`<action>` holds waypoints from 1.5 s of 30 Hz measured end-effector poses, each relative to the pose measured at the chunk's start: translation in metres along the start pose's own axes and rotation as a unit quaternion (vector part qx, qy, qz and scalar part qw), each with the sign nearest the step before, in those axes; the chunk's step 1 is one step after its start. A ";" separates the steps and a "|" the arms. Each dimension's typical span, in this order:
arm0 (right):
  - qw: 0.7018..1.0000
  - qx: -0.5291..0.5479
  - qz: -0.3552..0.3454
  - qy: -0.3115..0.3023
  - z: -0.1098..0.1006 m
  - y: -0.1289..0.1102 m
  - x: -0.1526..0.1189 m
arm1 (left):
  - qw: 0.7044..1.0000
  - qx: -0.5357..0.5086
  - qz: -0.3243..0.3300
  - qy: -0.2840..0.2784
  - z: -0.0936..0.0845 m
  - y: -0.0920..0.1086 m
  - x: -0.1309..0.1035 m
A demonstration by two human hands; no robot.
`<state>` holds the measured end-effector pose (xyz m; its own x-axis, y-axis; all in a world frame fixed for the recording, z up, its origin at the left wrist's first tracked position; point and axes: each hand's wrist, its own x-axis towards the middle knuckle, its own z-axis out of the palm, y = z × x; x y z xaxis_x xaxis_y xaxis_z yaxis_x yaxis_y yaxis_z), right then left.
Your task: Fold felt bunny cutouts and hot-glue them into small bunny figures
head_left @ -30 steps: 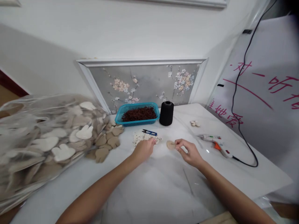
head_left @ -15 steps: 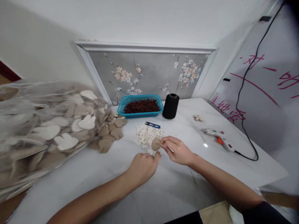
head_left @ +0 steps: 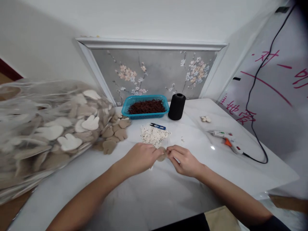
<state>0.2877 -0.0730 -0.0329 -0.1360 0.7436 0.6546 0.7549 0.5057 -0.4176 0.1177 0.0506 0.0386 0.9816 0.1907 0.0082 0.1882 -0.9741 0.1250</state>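
A tan bunny-head-shaped felt piece [head_left: 162, 155] is held between my two hands, just above the white table. My right hand [head_left: 184, 160] pinches its right end, with thumb and fingers closed. My left hand [head_left: 141, 158] is closed at its left edge; the fingertips are partly hidden behind the hand. Just beyond lies a pile of small white cut pieces [head_left: 154, 136], with blue-handled thread snips [head_left: 158, 126] on its far edge. More tan felt pieces [head_left: 115, 134] are heaped to the left.
A large clear plastic bag [head_left: 60, 128] of felt pieces fills the left side. At the back stand a turquoise basket [head_left: 145, 115] of dark red strands and a black thread cone [head_left: 176, 107]. A corded glue gun [head_left: 227, 140] and small pale pieces [head_left: 206, 119] lie on the right.
My left hand has moved up and closed at the felt piece's left edge; before, it was below the piece. My right hand keeps its pinch. The view has shifted slightly.
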 end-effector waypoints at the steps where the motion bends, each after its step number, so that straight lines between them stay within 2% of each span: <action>1: 1.000 0.005 -0.006 0.003 -0.001 -0.001 0.000 | 0.999 -0.037 -0.004 0.000 -0.002 -0.005 0.007; 4: 0.999 0.020 -0.020 0.017 -0.003 -0.004 0.000 | 0.989 -0.148 -0.004 -0.010 -0.005 -0.019 0.030; 7: 0.998 0.031 -0.037 0.029 -0.005 -0.004 0.000 | 0.967 -0.253 0.005 -0.005 0.002 -0.027 0.048; 12: 0.996 0.048 -0.044 0.068 -0.005 0.002 -0.003 | 0.920 -0.391 -0.025 -0.011 0.035 -0.028 0.052; 15: 0.995 0.053 -0.028 0.081 -0.003 0.007 -0.005 | 0.905 -0.421 -0.056 -0.010 0.057 -0.021 0.045; 17: 0.995 0.048 -0.008 0.090 -0.002 0.010 -0.005 | 0.910 -0.406 -0.088 0.005 0.067 -0.014 0.038; 19: 0.994 0.034 0.009 0.100 -0.001 0.015 -0.005 | 0.933 -0.344 -0.098 0.022 0.072 -0.008 0.028; 22: 0.995 0.020 0.029 0.098 0.001 0.020 -0.005 | 0.981 -0.190 -0.031 0.035 0.067 0.002 0.011; 24: 0.997 0.017 0.032 0.074 0.003 0.022 -0.006 | 0.993 -0.106 0.028 0.042 0.057 0.007 0.002; 26: 0.999 0.012 0.018 0.035 0.005 0.021 -0.006 | 0.995 -0.059 0.055 0.053 0.044 0.007 -0.001; 29: 1.000 0.012 -0.025 0.001 0.006 0.017 -0.006 | 0.994 -0.065 0.056 0.060 0.023 -0.003 0.010; 32: 0.998 0.041 -0.042 0.021 0.004 0.013 -0.005 | 0.989 -0.130 0.020 0.061 0.014 -0.020 0.032; 34: 0.997 0.063 -0.039 0.039 0.002 0.010 -0.004 | 0.977 -0.205 -0.010 0.063 0.019 -0.029 0.047; 36: 0.994 0.084 -0.035 0.057 -0.001 0.010 -0.004 | 0.958 -0.283 -0.023 0.045 0.032 -0.031 0.056; 39: 0.990 0.101 -0.008 0.101 -0.001 0.014 -0.005 | 0.945 -0.326 -0.029 0.011 0.057 -0.020 0.055; 42: 0.989 0.080 0.029 0.125 0.000 0.023 -0.007 | 0.971 -0.236 -0.020 0.036 0.076 0.000 0.038; 44: 0.991 0.056 0.035 0.117 0.001 0.030 -0.008 | 0.989 -0.109 0.027 0.095 0.078 0.009 0.023; 45: 0.993 0.045 0.033 0.107 0.002 0.032 -0.008 | 0.988 -0.041 0.058 0.134 0.074 0.012 0.017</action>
<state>0.3119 -0.0624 -0.0527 0.0587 0.6721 0.7382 0.6959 0.5026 -0.5130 0.1393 0.0328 -0.0335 0.9506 0.1137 0.2887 0.0605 -0.9805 0.1870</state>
